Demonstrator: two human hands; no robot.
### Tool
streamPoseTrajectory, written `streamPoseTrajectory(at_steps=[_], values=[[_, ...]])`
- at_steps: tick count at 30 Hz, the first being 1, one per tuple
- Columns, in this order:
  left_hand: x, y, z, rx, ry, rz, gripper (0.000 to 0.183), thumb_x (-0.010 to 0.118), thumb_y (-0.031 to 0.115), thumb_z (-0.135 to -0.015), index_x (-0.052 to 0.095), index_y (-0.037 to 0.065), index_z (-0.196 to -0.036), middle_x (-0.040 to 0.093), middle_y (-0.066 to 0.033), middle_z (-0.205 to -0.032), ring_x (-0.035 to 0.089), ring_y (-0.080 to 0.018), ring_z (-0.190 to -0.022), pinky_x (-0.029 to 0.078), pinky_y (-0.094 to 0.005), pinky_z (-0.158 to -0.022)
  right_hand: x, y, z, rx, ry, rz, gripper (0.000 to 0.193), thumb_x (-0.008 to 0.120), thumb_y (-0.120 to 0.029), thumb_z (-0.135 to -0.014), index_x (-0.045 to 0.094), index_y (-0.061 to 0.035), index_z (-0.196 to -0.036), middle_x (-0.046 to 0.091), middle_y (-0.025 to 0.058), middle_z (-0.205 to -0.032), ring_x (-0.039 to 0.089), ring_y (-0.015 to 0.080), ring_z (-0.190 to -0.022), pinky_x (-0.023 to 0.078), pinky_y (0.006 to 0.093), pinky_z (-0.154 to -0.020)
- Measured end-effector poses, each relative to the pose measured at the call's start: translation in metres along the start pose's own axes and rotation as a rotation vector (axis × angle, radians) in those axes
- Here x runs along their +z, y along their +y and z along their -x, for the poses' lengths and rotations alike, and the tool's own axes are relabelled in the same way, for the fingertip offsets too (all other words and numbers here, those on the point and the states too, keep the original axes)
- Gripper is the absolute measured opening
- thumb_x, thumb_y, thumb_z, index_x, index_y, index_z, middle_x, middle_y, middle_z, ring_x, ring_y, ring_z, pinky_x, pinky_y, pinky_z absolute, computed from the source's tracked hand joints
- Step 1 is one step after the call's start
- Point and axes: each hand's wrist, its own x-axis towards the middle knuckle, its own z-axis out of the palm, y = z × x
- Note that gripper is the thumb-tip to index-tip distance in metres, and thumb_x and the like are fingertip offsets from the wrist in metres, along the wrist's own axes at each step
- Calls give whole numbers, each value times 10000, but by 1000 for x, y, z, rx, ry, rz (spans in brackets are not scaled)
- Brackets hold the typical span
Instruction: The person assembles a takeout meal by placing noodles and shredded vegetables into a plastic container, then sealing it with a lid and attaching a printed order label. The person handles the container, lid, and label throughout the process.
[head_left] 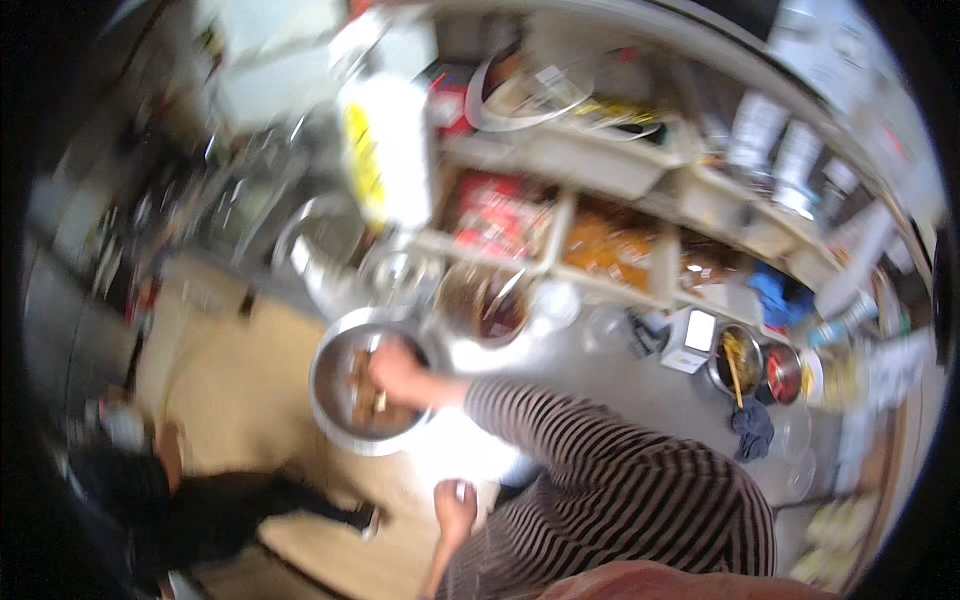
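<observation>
A round metal bowl (318, 385) stands at the left edge of the steel counter (590, 370), with chunky brown food pieces (362, 395) in it. My right hand (398, 375) reaches down into the bowl at the food. Its fingertips are blurred and partly hidden, so I cannot make out whether they grip a piece. My left hand (456, 512) is curled closed near my body, below the bowl's right side. A small white spot shows at its top; what it holds, if anything, is unclear.
Behind the bowl stand a container of dark red-brown sauce (495, 300) and a large white bottle with yellow markings (385, 150). Bins of packets (495, 215) line the back. A white device (690, 340), pots (735, 360) and a dark cloth (752, 430) sit right. A person in dark clothes (220, 515) is lower left.
</observation>
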Motion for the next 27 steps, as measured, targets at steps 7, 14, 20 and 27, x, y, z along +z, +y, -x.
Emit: streamPoseTrajectory(at_steps=[7, 14, 20, 27], values=[[-41, 2, -57, 203, 280, 76, 82, 614, 42, -765, 545, -2, -759, 543, -161, -772, 527, -350, -769, 423, -413, -710, -35, 29, 50, 31, 464, -547, 307, 688, -228, -687, 587, -19, -888, 575, 135, -942, 498, 300, -1023, 387, 414, -910], [-47, 86, -113, 485, 280, 8, 87, 623, 26, -755, 541, 1, -765, 528, -153, -774, 510, -337, -760, 414, -410, -702, -59, 76, 157, 182, 448, -594, 396, 702, -248, -668, 595, -24, -976, 572, 121, -919, 504, 290, -968, 436, 402, -855], [-14, 126, -91, 488, 147, 117, 78, 627, 38, -752, 557, 24, -780, 577, -132, -813, 533, -331, -813, 416, -415, -768, -56, 90, 184, 235, 455, -671, 344, 706, -234, -681, 600, -19, -927, 586, 130, -932, 510, 310, -987, 436, 417, -869], [-34, 109, -67, 419, 228, 91, 70, 615, 26, -760, 553, 11, -786, 570, -138, -829, 533, -329, -815, 419, -416, -766, -57, 60, 127, 127, 510, -750, 525, 740, -254, -676, 562, -16, -1109, 572, 133, -1026, 490, 311, -1032, 424, 409, -901]])
